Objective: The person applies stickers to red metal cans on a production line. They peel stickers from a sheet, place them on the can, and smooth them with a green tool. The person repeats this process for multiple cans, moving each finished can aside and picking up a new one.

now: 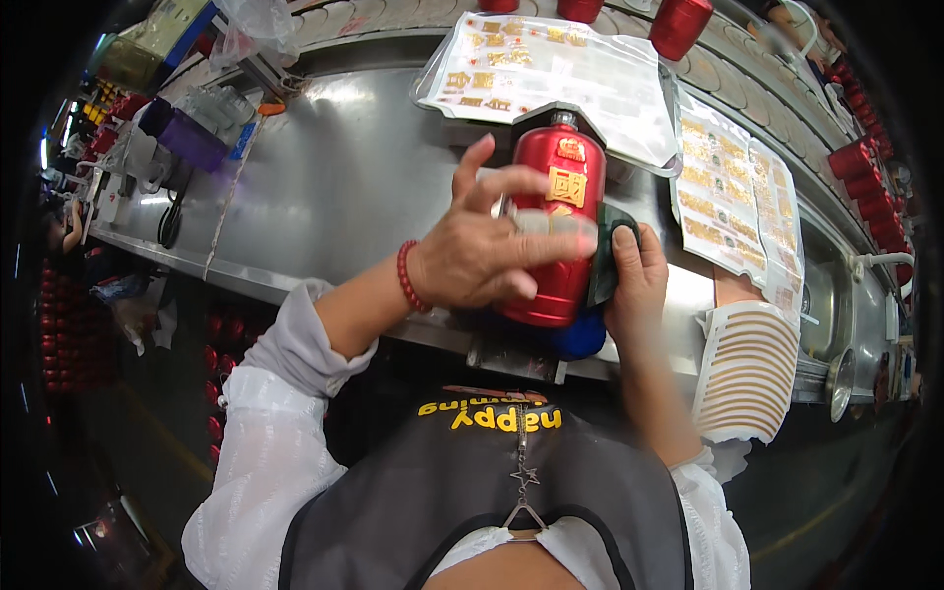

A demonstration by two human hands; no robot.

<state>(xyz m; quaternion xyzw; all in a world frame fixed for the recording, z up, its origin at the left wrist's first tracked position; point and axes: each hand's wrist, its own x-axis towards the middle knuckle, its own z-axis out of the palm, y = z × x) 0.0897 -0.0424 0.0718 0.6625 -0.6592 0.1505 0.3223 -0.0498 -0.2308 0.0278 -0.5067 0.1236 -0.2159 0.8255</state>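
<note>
A red bottle (551,300) with raised gold characters and a gold emblem on its front lies tilted before me, its neck pointing away. My left hand (467,251) reaches across from the left with fingers apart. Its wrapped finger rests over the lower gold lettering and partly hides it. At the bottle's right side, my right hand (637,280) is closed, thumb pressing on a dark green flat piece (618,218) whose material I cannot make out. Something blue (582,339) shows beneath the bottle's base.
Beyond the bottle, a tray (678,162) bears a white sheet of gold decals (511,69). Another decal sheet (728,192) and a sheet of curved gold strips (747,364) lie right. Scissors (170,221) and a purple bottle (187,136) are left; red bottles (678,28) stand behind.
</note>
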